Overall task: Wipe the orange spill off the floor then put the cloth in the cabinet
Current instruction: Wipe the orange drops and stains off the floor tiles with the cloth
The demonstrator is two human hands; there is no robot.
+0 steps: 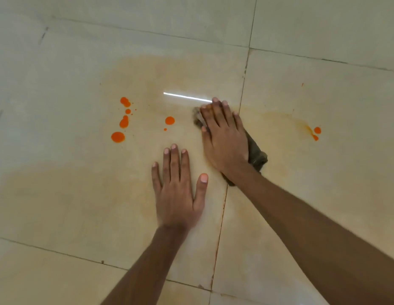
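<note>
My right hand [224, 137] presses flat on a dark brown cloth [257, 156] on the pale tiled floor; the cloth shows past my fingertips and beside my wrist. Bright orange drops [118, 137] lie in a cluster to the left. A single round orange drop [169, 120] sits just left of the cloth. More orange drops [317, 130] lie far right at the end of a faint orange smear [286, 119]. My left hand [177, 190] rests flat on the floor, fingers spread, holding nothing. A pale orange film covers the tile around both hands.
Glossy beige floor tiles [59, 216] with dark grout lines fill the view. One grout line [222, 216] runs between my hands and is stained orange. A white light reflection [187, 97] glints above the cloth. No cabinet is in view.
</note>
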